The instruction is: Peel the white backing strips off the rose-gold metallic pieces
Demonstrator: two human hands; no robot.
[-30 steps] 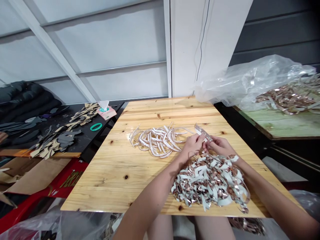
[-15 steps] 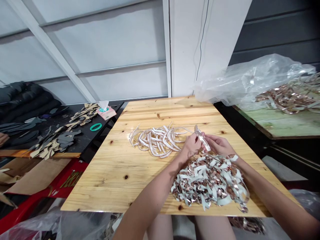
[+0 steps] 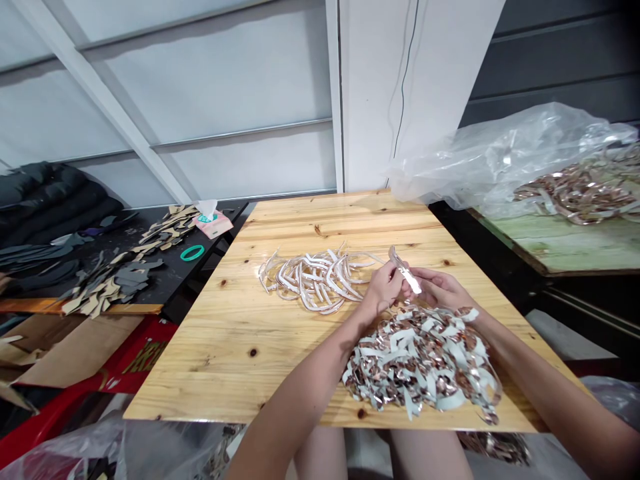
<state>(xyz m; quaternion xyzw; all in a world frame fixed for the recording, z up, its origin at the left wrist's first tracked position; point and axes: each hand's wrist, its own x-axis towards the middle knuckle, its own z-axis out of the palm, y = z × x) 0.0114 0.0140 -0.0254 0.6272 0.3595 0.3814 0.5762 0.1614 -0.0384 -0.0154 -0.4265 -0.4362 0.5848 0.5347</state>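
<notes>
Pinching a shiny, curved strip [image 3: 404, 270] in the grip of the left hand [image 3: 385, 287], above a pine table [image 3: 220, 353], just beyond a heap of coppery and white pieces [image 3: 415, 360] and right of a tangle of pale strips [image 3: 317, 280]. Holding the right hand [image 3: 443, 288] close beside the same strip with extended fingers, but cannot tell whether gripping it or merely touching. Showing, at far left, partly cut-off gold letters, perhaps "ERI", on a red surface [image 3: 143, 357], and above, a pink tissue packet [image 3: 215, 225] with teal-patched print too small to read.
</notes>
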